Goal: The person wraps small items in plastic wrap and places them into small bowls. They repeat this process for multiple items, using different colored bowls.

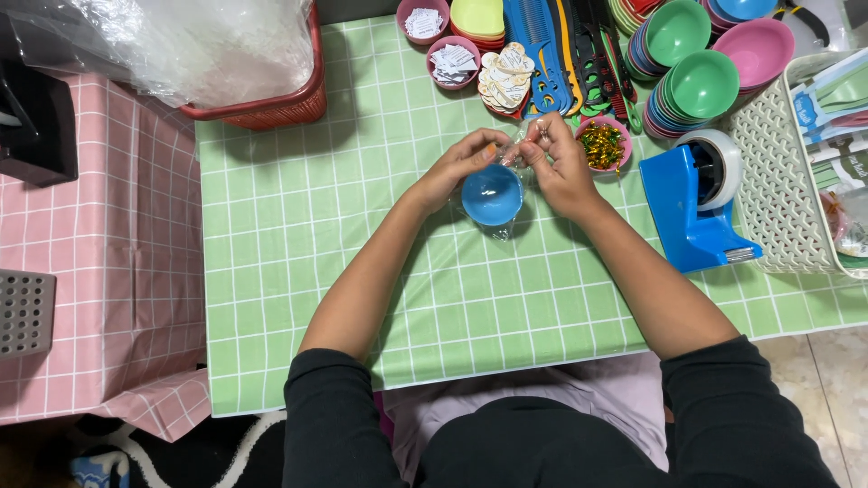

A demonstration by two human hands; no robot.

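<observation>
Both forearms reach forward over the green checked table [298,235] and angle inward, so the hands meet near its far side. The left hand [457,167] curls its fingers around the upper left of a blue bowl [491,194] wrapped in a clear plastic bag [506,228]. The right hand [561,167] pinches the gathered bag top between closed fingertips, just above the bowl. The bowl sits below and between the fingers. A blue tape dispenser [692,203] stands to the right.
</observation>
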